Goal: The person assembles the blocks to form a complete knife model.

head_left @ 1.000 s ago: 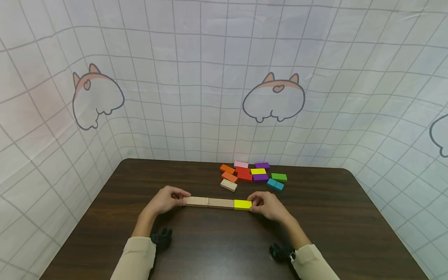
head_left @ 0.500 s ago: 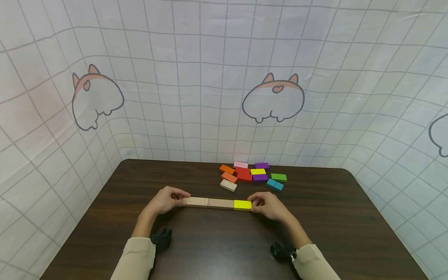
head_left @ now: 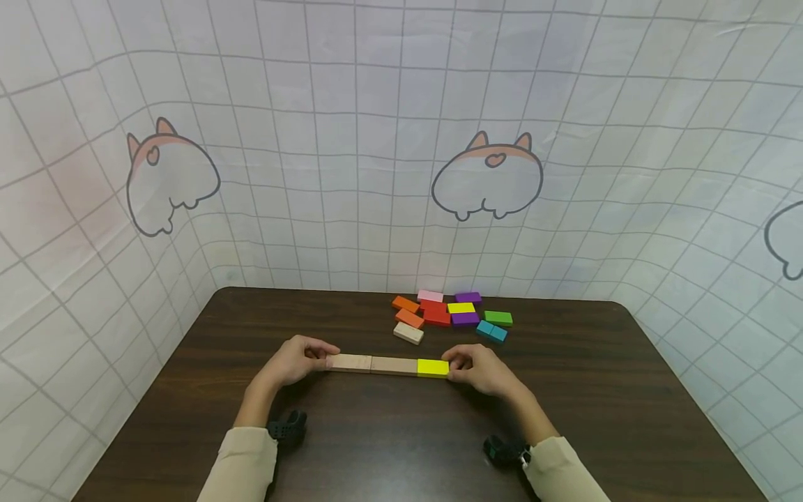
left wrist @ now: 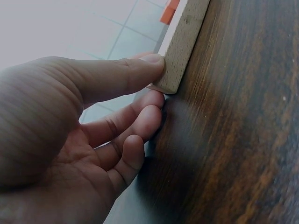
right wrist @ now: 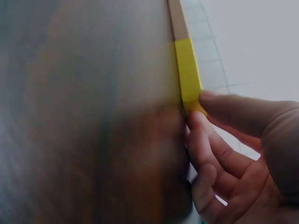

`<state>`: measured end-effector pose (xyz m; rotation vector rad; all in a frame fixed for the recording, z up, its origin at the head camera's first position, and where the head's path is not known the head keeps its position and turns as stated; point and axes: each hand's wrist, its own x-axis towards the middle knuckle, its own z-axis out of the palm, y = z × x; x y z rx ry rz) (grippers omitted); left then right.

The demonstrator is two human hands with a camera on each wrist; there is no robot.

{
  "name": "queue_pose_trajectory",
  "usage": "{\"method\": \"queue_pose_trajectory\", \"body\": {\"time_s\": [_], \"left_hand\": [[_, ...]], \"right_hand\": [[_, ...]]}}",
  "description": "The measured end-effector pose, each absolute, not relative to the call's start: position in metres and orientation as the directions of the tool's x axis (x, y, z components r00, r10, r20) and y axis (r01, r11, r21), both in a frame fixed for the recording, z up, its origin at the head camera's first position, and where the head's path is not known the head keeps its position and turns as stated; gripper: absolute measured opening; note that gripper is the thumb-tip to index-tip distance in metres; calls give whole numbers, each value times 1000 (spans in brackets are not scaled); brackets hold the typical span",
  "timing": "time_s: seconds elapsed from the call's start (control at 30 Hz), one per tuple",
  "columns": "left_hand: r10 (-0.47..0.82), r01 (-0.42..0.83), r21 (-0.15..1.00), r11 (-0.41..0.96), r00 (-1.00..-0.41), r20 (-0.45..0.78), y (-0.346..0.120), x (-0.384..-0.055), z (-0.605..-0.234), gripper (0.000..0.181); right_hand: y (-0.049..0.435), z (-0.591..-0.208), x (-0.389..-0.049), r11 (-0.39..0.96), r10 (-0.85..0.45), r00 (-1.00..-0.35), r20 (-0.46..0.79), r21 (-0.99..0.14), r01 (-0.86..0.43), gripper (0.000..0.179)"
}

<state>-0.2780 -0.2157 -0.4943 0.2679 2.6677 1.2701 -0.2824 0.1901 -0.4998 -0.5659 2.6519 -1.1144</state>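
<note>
A row of blocks lies end to end on the dark table: a plain wooden block at the left, a second plain wooden block in the middle and a yellow block at the right. With thumb and fingers at its outer end, my left hand pinches the left wooden block; the other fingers curl beneath. My right hand pinches the outer end of the yellow block, its thumb on the near side. The blocks' ends meet without visible gaps.
Behind the row lie several coloured blocks, among them a red block, a green block, blue blocks and a pale wooden block. A white gridded cloth hangs along the table's back edge.
</note>
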Motion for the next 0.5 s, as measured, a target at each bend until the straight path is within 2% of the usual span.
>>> {"method": "queue_pose_trajectory", "body": {"time_s": [0.2,0.5], "left_hand": [[229,82,780,621,-970,-80,-217,-278,-494,20],[233,81,790,608,-969,-80,-216,-276,-493,20]], "right_hand": [[213,-489,-285,599,-452,-892,-27,-750,-281,31],[271,-487,-299,524,-226,-974,18,-841,-137,35]]}}
